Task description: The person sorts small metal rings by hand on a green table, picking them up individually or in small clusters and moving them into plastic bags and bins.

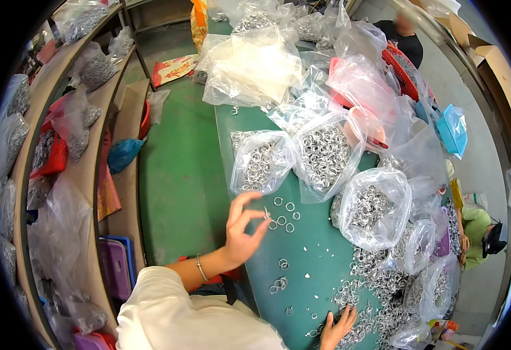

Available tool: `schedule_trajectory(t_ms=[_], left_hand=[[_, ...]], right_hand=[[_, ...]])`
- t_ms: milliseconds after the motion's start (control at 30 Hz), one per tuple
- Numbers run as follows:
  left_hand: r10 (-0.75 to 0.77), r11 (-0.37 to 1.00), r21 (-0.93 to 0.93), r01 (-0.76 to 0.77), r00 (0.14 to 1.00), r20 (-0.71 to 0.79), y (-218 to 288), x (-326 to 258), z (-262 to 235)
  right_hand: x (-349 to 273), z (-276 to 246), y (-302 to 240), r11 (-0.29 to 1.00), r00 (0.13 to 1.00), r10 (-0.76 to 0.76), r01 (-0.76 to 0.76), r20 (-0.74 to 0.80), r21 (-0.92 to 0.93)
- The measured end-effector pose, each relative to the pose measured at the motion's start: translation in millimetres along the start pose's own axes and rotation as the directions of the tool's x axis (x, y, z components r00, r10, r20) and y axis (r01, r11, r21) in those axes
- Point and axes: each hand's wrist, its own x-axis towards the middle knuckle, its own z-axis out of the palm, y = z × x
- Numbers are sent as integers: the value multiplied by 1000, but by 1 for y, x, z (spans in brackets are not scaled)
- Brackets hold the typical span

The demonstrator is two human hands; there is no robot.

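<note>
Raised over the green table (319, 233), my left hand (242, 236) pinches a small silver metal ring (267, 214) between thumb and finger. Just beyond it lie several loose rings (290, 206). My right hand (338, 331) rests with fingers spread at the edge of a heap of small silver metal pieces (383, 291), touching some of them. Two clear plastic bags, one smaller bag of rings (260, 163) and one larger bag of rings (324, 154), stand open past my left hand. Nearer the heap is another open bag of metal pieces (369, 207).
Flat plastic bags (255, 67) lie on the far end of the table. A red basket (404, 73) sits at its far right. Shelves (86, 146) with bagged parts line the left. Two other people are on the right, one in a green shirt (478, 233).
</note>
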Motion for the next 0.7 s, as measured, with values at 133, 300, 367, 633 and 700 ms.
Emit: schedule_trajectory(t_ms=[133,300,367,633,700], left_hand=[[29,987,153,-52,988,148,-11,21,2],[20,981,172,-88,933,360,-23,16,14],[8,980,179,-84,921,389,-21,17,15],[3,991,120,-59,908,418,-24,26,11],[30,993,93,-70,928,372,-20,30,7]], right_hand=[[3,4,1,1000,1000,16,-16,15,-5],[2,5,3,1000,1000,16,-16,14,7],[1,7,5,1000,1000,10,-10,6,0],[2,3,-4,997,999,40,-39,8,-73],[2,2,-6,997,999,47,-47,1,-67]])
